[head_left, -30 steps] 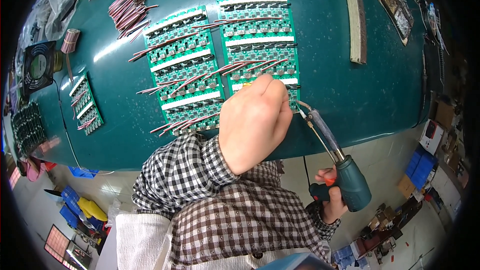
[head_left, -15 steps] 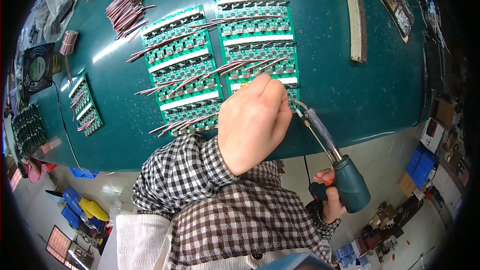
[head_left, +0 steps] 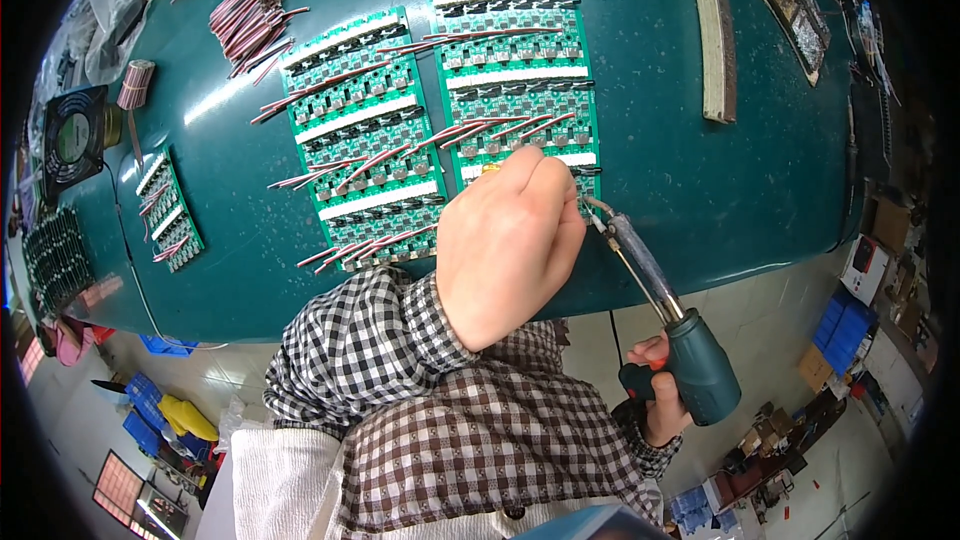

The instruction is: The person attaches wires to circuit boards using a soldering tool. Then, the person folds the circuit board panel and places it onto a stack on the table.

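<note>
My left hand (head_left: 508, 240) is closed, knuckles up, over the near end of the right green circuit board panel (head_left: 518, 75). Its fingertips and whatever they pinch are hidden; a small yellow bit shows beside the knuckles. In my right hand (head_left: 662, 405) is a dark green soldering gun (head_left: 702, 365) with a trigger grip. The gun's bent tip and thin feed tube meet at the panel's near right corner, close to my left fingers. Another circuit board panel (head_left: 362, 130) lies to the left. Red, black and white wires (head_left: 385, 158) lie across both panels.
A bundle of cut wires (head_left: 247, 25) lies at the back left. Further left are a small board strip (head_left: 170, 212), a black fan (head_left: 75, 137) and a stack of boards (head_left: 58, 255). To the right lie a long bar (head_left: 712, 40) and a worn tray (head_left: 792, 15).
</note>
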`<state>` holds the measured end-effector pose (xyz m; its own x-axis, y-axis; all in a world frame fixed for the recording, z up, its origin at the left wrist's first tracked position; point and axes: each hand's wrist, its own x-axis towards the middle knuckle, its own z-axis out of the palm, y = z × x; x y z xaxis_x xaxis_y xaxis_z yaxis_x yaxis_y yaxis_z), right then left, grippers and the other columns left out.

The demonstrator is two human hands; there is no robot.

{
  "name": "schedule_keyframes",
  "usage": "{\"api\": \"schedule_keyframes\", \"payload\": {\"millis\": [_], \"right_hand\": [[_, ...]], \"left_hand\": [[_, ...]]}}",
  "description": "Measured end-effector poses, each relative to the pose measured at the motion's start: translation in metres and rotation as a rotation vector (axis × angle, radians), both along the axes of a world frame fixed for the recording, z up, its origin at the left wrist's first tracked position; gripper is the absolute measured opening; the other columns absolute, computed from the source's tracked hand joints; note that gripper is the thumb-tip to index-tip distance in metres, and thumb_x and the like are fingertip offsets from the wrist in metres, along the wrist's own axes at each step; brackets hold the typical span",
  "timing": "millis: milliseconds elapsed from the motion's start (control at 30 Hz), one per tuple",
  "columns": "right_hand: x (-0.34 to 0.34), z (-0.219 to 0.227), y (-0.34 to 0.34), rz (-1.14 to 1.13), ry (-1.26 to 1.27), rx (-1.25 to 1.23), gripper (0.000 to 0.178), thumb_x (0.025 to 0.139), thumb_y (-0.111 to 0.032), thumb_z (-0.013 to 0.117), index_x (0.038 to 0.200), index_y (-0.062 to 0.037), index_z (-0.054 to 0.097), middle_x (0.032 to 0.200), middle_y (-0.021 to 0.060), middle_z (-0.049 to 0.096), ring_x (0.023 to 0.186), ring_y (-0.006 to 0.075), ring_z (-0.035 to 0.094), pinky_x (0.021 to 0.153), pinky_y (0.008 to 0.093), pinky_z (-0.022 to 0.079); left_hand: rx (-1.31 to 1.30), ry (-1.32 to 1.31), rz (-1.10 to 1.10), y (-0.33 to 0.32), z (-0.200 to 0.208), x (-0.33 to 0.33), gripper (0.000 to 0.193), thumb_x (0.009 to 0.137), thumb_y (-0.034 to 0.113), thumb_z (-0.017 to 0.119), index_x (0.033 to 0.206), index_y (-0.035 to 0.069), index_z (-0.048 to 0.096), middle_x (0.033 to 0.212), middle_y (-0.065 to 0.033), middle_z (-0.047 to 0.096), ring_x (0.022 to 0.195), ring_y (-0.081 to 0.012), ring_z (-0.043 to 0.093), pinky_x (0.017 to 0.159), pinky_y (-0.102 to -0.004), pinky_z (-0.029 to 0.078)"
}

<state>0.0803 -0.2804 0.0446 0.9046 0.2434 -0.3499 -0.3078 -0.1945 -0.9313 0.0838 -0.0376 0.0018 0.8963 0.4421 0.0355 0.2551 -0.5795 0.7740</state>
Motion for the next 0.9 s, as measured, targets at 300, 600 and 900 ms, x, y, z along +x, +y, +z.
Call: {"api": "schedule_keyframes", "payload": {"millis": [300, 600, 900], "right_hand": [[-0.001, -0.0027, -0.0011, -0.001, -0.022, 0.0, 0.055, 0.077, -0.02, 0.081, 0.112, 0.0083, 0.049, 0.09, 0.0162, 0.065, 0.081, 0.0238, 0.066, 0.074, 0.0366, 0.056], [-0.0015, -0.0007, -0.0026, -0.013, -0.029, -0.007, 0.056, 0.077, -0.022, 0.081, 0.113, 0.0079, 0.049, 0.09, 0.0163, 0.064, 0.081, 0.0246, 0.066, 0.073, 0.0376, 0.056], [-0.0017, -0.0018, -0.0019, -0.032, -0.023, 0.008, 0.048, 0.076, -0.023, 0.082, 0.103, 0.0059, 0.054, 0.087, 0.0131, 0.062, 0.078, 0.024, 0.065, 0.072, 0.0364, 0.054]], "left_hand": [[0.003, -0.015, 0.003, 0.0003, -0.0007, -0.0002, 0.012, 0.073, 0.001, 0.067, 0.078, 0.006, 0.057, 0.072, -0.0062, 0.055, 0.063, -0.0225, 0.057, 0.055, -0.033, 0.045], [0.015, 0.008, -0.001, 0.0, -0.0008, -0.0002, 0.012, 0.073, 0.001, 0.067, 0.079, 0.006, 0.057, 0.073, -0.0057, 0.054, 0.063, -0.0222, 0.057, 0.056, -0.0332, 0.045], [0.027, 0.022, -0.013, 0.0012, 0.0005, -0.0025, 0.013, 0.074, 0.002, 0.068, 0.08, 0.007, 0.058, 0.073, -0.0052, 0.055, 0.064, -0.0216, 0.059, 0.056, -0.0326, 0.046]]}}
